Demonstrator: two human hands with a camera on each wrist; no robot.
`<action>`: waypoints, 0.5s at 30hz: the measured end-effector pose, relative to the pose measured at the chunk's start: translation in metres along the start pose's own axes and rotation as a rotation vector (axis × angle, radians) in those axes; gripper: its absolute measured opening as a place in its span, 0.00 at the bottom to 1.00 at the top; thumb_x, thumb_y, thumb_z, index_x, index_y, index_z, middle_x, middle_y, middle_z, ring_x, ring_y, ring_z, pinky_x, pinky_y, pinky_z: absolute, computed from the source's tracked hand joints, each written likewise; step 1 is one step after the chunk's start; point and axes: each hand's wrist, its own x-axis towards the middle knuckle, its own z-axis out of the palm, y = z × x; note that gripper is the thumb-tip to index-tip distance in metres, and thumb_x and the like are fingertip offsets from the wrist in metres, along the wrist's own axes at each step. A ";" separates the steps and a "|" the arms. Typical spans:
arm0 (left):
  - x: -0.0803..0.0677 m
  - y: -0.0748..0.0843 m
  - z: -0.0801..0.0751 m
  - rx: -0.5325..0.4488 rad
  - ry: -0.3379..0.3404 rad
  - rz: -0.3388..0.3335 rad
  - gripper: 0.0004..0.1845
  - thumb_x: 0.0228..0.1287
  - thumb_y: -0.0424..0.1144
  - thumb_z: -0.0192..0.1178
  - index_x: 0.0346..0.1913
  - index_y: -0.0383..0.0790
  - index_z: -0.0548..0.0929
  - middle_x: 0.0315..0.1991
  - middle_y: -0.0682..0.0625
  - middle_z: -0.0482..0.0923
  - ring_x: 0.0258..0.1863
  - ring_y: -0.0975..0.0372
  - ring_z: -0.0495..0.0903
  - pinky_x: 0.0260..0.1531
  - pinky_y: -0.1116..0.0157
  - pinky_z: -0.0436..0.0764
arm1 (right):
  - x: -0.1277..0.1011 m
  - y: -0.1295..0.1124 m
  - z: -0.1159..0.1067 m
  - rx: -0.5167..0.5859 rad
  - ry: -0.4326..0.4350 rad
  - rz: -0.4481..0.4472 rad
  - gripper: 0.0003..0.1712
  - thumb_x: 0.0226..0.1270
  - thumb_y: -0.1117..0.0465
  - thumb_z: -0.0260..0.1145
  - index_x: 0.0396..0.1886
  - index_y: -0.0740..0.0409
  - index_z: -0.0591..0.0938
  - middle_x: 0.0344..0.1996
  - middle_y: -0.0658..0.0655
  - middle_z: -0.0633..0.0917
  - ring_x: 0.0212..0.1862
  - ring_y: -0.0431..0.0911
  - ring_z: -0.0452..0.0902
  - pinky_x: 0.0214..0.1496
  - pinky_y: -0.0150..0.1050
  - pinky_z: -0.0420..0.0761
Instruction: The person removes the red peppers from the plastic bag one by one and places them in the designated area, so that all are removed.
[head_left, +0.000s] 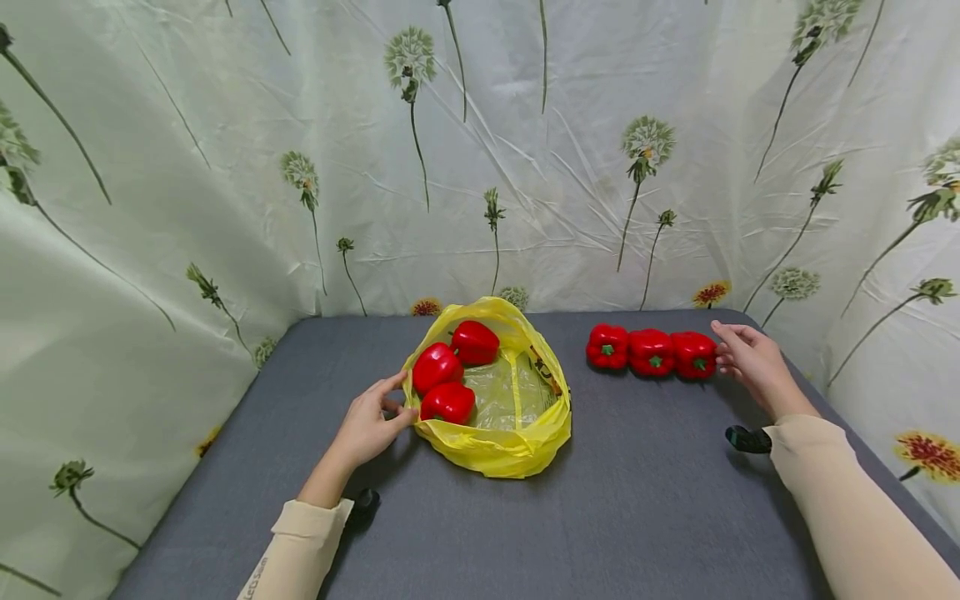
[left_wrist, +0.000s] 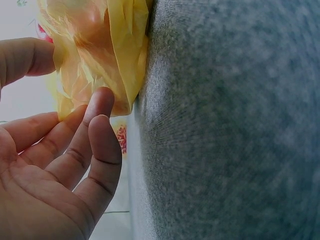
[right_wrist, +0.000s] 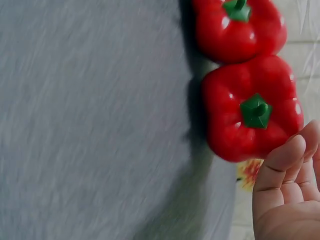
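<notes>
Several glossy red bell peppers are in view. Three, including one bell pepper point(head_left: 447, 403), lie at the left inside a yellow plastic bag point(head_left: 491, 462) with its mouth wide. My left hand point(head_left: 369, 423) is at the bag's left side, thumb and fingertips touching the plastic with a gap between them. The left wrist view shows the fingers point(left_wrist: 104, 145) loosely bent beside the bag. Three more peppers stand in a row at the right. My right hand point(head_left: 757, 367) touches the right end of the rightmost pepper point(right_wrist: 252, 145) with its fingertips, not wrapped round it.
A dark grey cloth-covered table point(head_left: 600, 517) lies under everything. Behind and beside it hangs a pale curtain point(head_left: 555, 167) printed with dandelions. Black wrist devices, one a dark band point(head_left: 747, 439), sit at both cuffs.
</notes>
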 end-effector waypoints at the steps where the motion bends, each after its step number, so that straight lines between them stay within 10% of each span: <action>1: 0.000 0.000 0.000 0.001 -0.002 -0.001 0.39 0.69 0.39 0.71 0.79 0.34 0.70 0.66 0.37 0.80 0.41 0.61 0.86 0.39 0.64 0.78 | 0.000 -0.002 0.002 -0.003 0.001 -0.007 0.15 0.81 0.38 0.60 0.52 0.40 0.73 0.31 0.38 0.81 0.33 0.35 0.79 0.38 0.30 0.82; 15: 0.001 0.000 0.000 0.010 0.003 -0.001 0.39 0.69 0.38 0.71 0.79 0.34 0.70 0.67 0.37 0.80 0.42 0.60 0.88 0.40 0.63 0.79 | 0.003 -0.007 0.008 -0.199 0.056 -0.021 0.22 0.78 0.31 0.59 0.54 0.40 0.76 0.30 0.35 0.81 0.35 0.34 0.78 0.42 0.33 0.83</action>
